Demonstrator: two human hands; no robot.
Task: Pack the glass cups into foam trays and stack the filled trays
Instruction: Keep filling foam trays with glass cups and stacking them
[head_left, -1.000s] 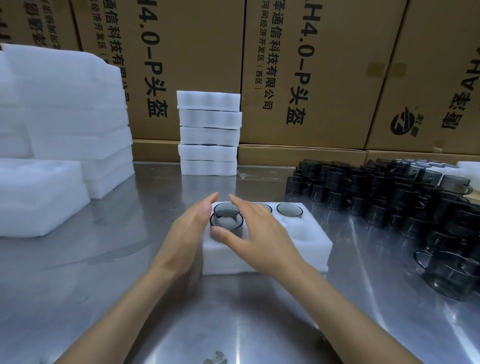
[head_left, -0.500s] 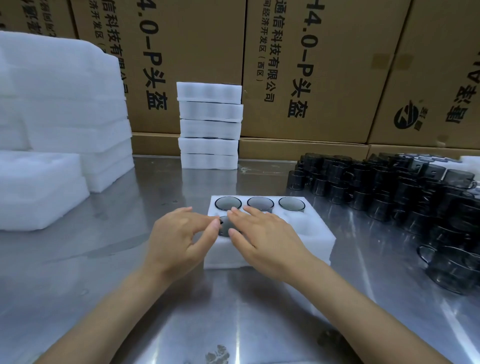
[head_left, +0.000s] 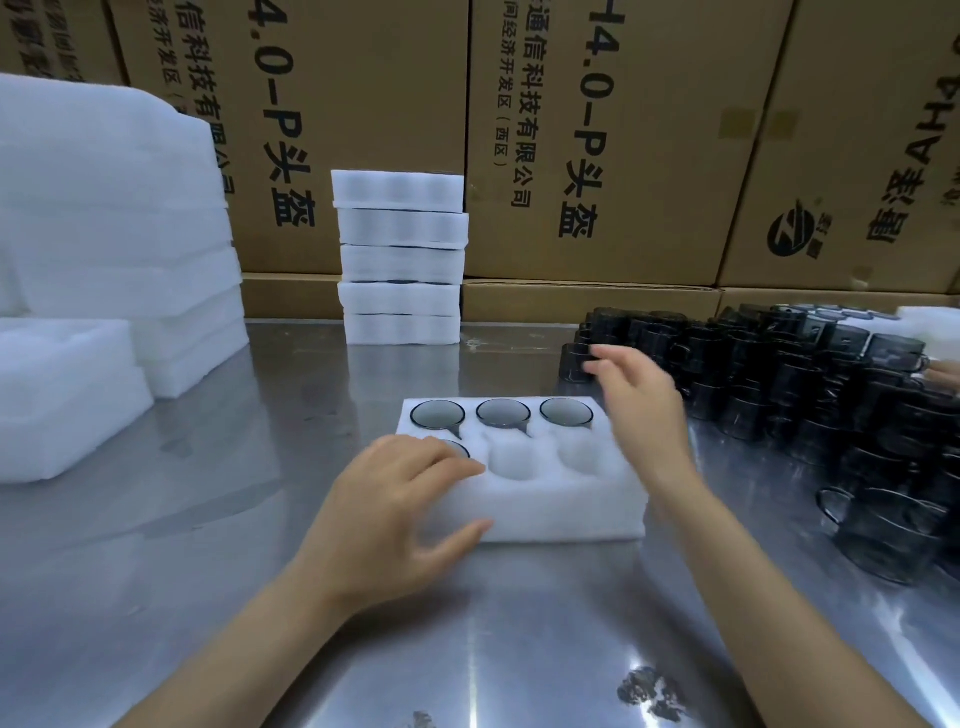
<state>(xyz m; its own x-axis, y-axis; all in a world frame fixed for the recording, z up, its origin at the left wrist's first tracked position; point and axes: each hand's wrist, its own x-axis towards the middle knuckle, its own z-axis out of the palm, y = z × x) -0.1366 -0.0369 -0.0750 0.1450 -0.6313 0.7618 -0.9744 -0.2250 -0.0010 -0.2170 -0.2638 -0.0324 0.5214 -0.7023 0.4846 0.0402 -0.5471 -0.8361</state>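
Left hand (head_left: 395, 499) spread on the foam tray (head_left: 545, 504), fingers covering the fourth cup (head_left: 460, 448) (near-left pocket). Right hand (head_left: 641, 410) blurred, fingers loose and empty, beside the loose cups (head_left: 779, 384). Two near pockets empty; bare table (head_left: 260, 519) left.

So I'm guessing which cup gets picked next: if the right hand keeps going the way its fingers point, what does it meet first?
Probably the nearest dark glass cup at the left front corner of the cup cluster. The right hand is blurred and reaches up and left toward it; depth is unclear, so whether it already touches can't be told.
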